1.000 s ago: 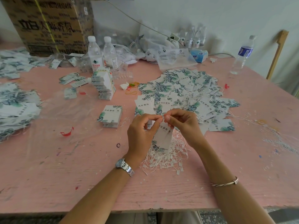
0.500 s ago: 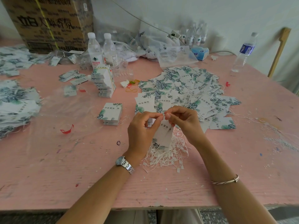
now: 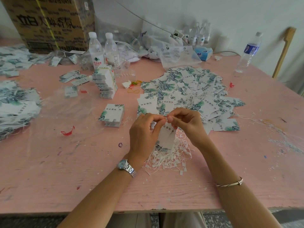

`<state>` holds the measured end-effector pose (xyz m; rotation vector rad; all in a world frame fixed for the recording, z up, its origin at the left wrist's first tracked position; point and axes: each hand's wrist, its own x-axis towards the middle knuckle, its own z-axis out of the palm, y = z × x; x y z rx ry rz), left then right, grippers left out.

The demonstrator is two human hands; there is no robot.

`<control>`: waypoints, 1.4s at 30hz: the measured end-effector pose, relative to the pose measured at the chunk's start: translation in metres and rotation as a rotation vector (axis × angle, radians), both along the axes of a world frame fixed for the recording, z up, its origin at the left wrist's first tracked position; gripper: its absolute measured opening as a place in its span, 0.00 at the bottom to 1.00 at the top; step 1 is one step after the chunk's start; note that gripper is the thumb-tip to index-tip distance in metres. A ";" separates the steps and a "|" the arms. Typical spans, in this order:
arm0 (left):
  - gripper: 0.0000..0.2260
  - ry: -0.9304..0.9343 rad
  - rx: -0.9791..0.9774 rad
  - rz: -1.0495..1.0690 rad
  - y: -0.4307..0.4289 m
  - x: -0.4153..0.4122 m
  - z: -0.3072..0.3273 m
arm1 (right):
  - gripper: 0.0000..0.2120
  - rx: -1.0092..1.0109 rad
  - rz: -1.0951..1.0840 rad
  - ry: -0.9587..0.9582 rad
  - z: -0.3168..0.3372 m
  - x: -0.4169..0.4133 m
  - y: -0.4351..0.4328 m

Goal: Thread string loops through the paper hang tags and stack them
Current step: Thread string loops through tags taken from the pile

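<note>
White paper tags (image 3: 166, 137), printed with green leaves, hang as a small bundle between the two grips, just above a heap of strings (image 3: 171, 160). The left grip (image 3: 144, 130) pinches the bundle's top edge between thumb and forefinger. The right grip (image 3: 187, 124) pinches something small and white hard against it, probably a string end, though it is too small to tell. Little has moved over the last second: both grips have stayed fingertip to fingertip at the top of the tags, and the bundle hangs as it did. That suggests this loop is still being threaded, since no string can be seen drawn through. Beyond the right grip lies a wide spread of loose tags (image 3: 189, 89). Beyond the left grip sit a low stack (image 3: 113, 115) and, farther off, a tall stack (image 3: 105, 83), both unchanged. The pink tabletop (image 3: 65, 162) carries everything. Judging by the spread, much of the job remains.
</note>
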<state>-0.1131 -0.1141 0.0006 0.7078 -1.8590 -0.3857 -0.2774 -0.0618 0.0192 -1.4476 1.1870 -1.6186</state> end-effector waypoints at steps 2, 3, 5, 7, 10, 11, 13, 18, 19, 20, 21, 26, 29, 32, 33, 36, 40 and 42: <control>0.04 -0.008 -0.021 0.013 0.000 0.000 0.000 | 0.02 0.004 0.004 -0.009 0.000 0.000 0.000; 0.04 -0.014 -0.025 0.014 0.000 0.000 0.000 | 0.01 0.006 0.002 -0.006 0.000 0.000 0.000; 0.04 -0.034 -0.030 0.010 0.000 0.000 -0.001 | 0.01 0.008 -0.003 0.006 0.000 0.000 0.001; 0.04 -0.050 -0.046 0.012 -0.001 0.000 -0.002 | 0.02 0.001 0.003 0.011 0.001 0.001 0.001; 0.04 -0.043 -0.077 0.016 -0.001 0.000 -0.003 | 0.02 -0.015 0.036 0.013 0.003 0.002 0.002; 0.04 -0.039 -0.085 0.018 -0.002 0.000 -0.003 | 0.02 -0.022 0.045 0.020 0.003 0.003 0.002; 0.04 -0.039 -0.100 0.023 -0.002 -0.001 -0.004 | 0.02 -0.035 0.057 0.041 0.004 0.002 0.003; 0.04 -0.085 -0.124 0.044 -0.003 0.000 -0.006 | 0.01 -0.014 0.040 0.131 0.003 0.001 0.003; 0.04 -0.090 -0.121 0.043 -0.003 0.000 -0.007 | 0.01 -0.002 0.033 0.136 0.002 0.002 0.003; 0.04 -0.094 -0.116 0.038 -0.003 0.000 -0.007 | 0.01 0.007 0.027 0.131 0.002 0.001 0.003; 0.04 -0.095 -0.112 0.030 -0.003 0.000 -0.006 | 0.01 0.016 0.022 0.118 0.002 0.002 0.003; 0.05 -0.096 -0.125 -0.001 -0.002 0.000 -0.003 | 0.05 0.071 0.029 0.011 0.002 0.001 0.002; 0.05 -0.101 -0.142 -0.024 -0.001 0.000 -0.003 | 0.04 0.089 0.053 -0.008 0.002 0.000 0.002; 0.04 -0.095 -0.153 -0.048 -0.002 0.000 -0.004 | 0.04 0.099 0.068 -0.010 0.001 -0.002 0.002; 0.05 -0.091 -0.156 -0.050 -0.002 0.000 -0.004 | 0.04 0.100 0.073 -0.009 0.000 -0.002 0.001; 0.05 -0.069 -0.156 -0.047 -0.003 0.000 -0.006 | 0.04 0.100 0.087 -0.004 -0.001 0.000 0.000; 0.06 -0.047 -0.144 -0.051 -0.003 0.000 -0.008 | 0.02 0.093 0.085 -0.016 -0.002 0.001 0.000; 0.07 -0.041 -0.145 -0.050 -0.004 0.000 -0.008 | 0.03 0.089 0.088 -0.017 -0.001 0.001 0.001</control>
